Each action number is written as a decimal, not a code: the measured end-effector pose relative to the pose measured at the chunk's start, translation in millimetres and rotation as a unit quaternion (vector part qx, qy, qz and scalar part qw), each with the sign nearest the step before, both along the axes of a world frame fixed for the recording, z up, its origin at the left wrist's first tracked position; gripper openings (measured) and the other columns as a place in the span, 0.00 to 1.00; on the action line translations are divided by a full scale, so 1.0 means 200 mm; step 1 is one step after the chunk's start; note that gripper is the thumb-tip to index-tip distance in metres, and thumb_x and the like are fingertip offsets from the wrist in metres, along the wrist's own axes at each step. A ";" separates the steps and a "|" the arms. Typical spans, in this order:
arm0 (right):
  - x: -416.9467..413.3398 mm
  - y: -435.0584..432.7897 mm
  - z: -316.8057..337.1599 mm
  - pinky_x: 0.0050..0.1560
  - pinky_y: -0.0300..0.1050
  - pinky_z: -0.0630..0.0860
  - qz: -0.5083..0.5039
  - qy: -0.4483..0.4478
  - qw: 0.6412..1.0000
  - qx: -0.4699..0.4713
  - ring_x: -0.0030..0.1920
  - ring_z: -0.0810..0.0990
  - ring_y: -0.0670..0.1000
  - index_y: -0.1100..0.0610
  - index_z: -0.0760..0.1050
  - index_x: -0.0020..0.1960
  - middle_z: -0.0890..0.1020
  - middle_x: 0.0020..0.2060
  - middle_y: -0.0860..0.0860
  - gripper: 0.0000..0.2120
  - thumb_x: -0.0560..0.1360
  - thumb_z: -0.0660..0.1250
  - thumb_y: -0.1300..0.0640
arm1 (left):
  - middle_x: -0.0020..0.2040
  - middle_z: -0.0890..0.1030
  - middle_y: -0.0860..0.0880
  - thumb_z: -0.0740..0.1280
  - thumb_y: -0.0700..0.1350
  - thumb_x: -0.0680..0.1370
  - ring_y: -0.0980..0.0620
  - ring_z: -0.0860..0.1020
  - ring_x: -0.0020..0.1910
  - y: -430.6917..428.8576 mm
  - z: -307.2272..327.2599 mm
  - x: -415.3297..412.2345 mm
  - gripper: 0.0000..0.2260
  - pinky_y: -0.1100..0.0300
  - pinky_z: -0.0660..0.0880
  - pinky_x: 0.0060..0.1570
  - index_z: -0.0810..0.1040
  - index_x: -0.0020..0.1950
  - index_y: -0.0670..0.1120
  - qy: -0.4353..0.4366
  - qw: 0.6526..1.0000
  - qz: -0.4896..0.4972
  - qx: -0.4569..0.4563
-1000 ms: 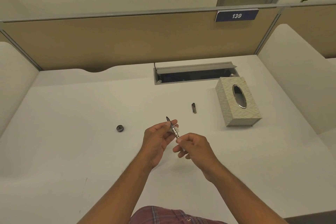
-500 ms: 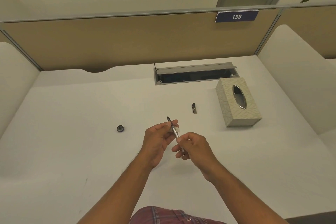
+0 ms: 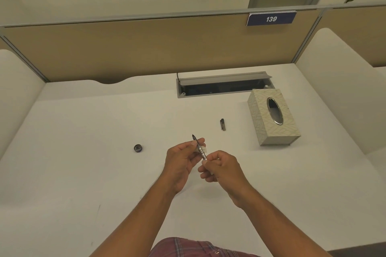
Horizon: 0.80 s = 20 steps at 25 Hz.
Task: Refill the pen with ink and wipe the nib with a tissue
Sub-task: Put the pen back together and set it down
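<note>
Above the middle of the white desk both hands hold a slim pen point(image 3: 200, 149), its dark nib pointing up and away. My left hand point(image 3: 182, 160) pinches the front section just below the nib. My right hand point(image 3: 221, 168) grips the rear end, which its fingers hide. A small bit of white tissue point(image 3: 204, 150) shows beside the pen between the hands. A small round dark ink bottle point(image 3: 137, 148) stands on the desk to the left. The dark pen cap point(image 3: 223, 124) lies further back on the right.
A patterned tissue box point(image 3: 273, 129) with an oval opening stands at the right. Behind it an open cable tray point(image 3: 221, 86) is set into the desk point(image 3: 83, 173). Tan partition panels close off the back and white ones the sides.
The hands and the pen have hardly moved; the right hand's fingers have shifted slightly on the pen's rear end.
</note>
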State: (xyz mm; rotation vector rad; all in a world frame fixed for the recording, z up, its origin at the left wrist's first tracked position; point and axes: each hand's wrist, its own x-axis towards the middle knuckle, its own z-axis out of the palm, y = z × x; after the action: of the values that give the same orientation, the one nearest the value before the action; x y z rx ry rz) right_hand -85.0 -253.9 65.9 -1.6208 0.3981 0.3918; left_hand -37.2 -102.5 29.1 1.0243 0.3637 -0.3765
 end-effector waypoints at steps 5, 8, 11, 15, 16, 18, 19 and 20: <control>0.00 0.01 0.01 0.47 0.50 0.83 -0.001 0.001 1.000 0.012 0.39 0.85 0.52 0.54 0.80 0.56 0.89 0.42 0.55 0.06 0.80 0.69 0.54 | 0.62 0.89 0.42 0.65 0.38 0.86 0.40 0.85 0.65 0.00 0.00 0.00 0.13 0.52 0.84 0.59 0.82 0.61 0.29 -0.003 1.000 0.002 0.005; 0.00 0.01 0.01 0.45 0.47 0.83 0.006 -0.001 1.000 0.001 0.39 0.86 0.51 0.54 0.75 0.56 0.89 0.41 0.54 0.11 0.77 0.74 0.55 | 0.63 0.88 0.42 0.65 0.38 0.86 0.40 0.85 0.66 -0.01 0.00 0.00 0.13 0.53 0.84 0.59 0.82 0.62 0.28 0.000 1.000 0.000 0.004; 0.00 0.01 0.00 0.44 0.48 0.82 0.005 0.001 1.000 -0.008 0.39 0.86 0.52 0.57 0.76 0.53 0.89 0.41 0.55 0.06 0.80 0.69 0.56 | 0.63 0.88 0.41 0.65 0.38 0.86 0.40 0.85 0.66 0.00 -0.01 -0.01 0.14 0.52 0.84 0.61 0.81 0.63 0.27 -0.001 1.000 0.001 -0.004; 0.00 0.01 0.00 0.44 0.48 0.80 0.005 0.014 1.000 -0.002 0.38 0.84 0.51 0.57 0.81 0.52 0.88 0.41 0.54 0.11 0.83 0.62 0.53 | 0.63 0.88 0.42 0.65 0.38 0.86 0.42 0.86 0.62 0.00 0.00 0.00 0.13 0.50 0.85 0.59 0.81 0.62 0.28 -0.007 1.000 -0.001 0.001; 0.00 0.02 0.01 0.43 0.47 0.80 0.008 0.010 1.000 -0.007 0.38 0.83 0.50 0.55 0.81 0.53 0.88 0.41 0.53 0.11 0.83 0.63 0.50 | 0.63 0.88 0.42 0.65 0.38 0.86 0.42 0.86 0.62 0.00 0.01 -0.01 0.13 0.50 0.85 0.59 0.81 0.62 0.28 -0.008 1.000 -0.001 0.003; -0.01 0.02 0.02 0.41 0.45 0.79 0.014 0.002 1.000 -0.016 0.37 0.84 0.49 0.51 0.79 0.55 0.88 0.42 0.52 0.09 0.80 0.69 0.47 | 0.63 0.88 0.42 0.65 0.38 0.86 0.42 0.86 0.64 -0.01 0.01 -0.01 0.13 0.50 0.83 0.62 0.82 0.63 0.29 -0.006 1.000 -0.002 0.007; -0.01 0.02 0.02 0.41 0.45 0.78 0.018 0.000 1.000 -0.022 0.36 0.84 0.48 0.50 0.77 0.56 0.89 0.42 0.52 0.09 0.79 0.71 0.47 | 0.62 0.88 0.42 0.66 0.38 0.86 0.42 0.85 0.65 -0.01 0.01 -0.01 0.13 0.50 0.82 0.63 0.82 0.62 0.30 -0.005 1.000 -0.003 0.008; -0.01 0.02 0.02 0.41 0.44 0.78 0.020 0.000 0.999 -0.028 0.36 0.84 0.48 0.50 0.76 0.56 0.89 0.42 0.52 0.10 0.78 0.72 0.49 | 0.62 0.88 0.42 0.66 0.38 0.86 0.41 0.85 0.66 -0.01 0.01 -0.01 0.12 0.50 0.82 0.64 0.83 0.62 0.30 -0.004 1.000 -0.004 0.007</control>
State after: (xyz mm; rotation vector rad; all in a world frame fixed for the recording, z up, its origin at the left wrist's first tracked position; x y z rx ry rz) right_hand -86.6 -250.4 69.2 -1.6847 0.3802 0.4152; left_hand -38.7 -104.0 30.3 1.0414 0.3552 -0.3770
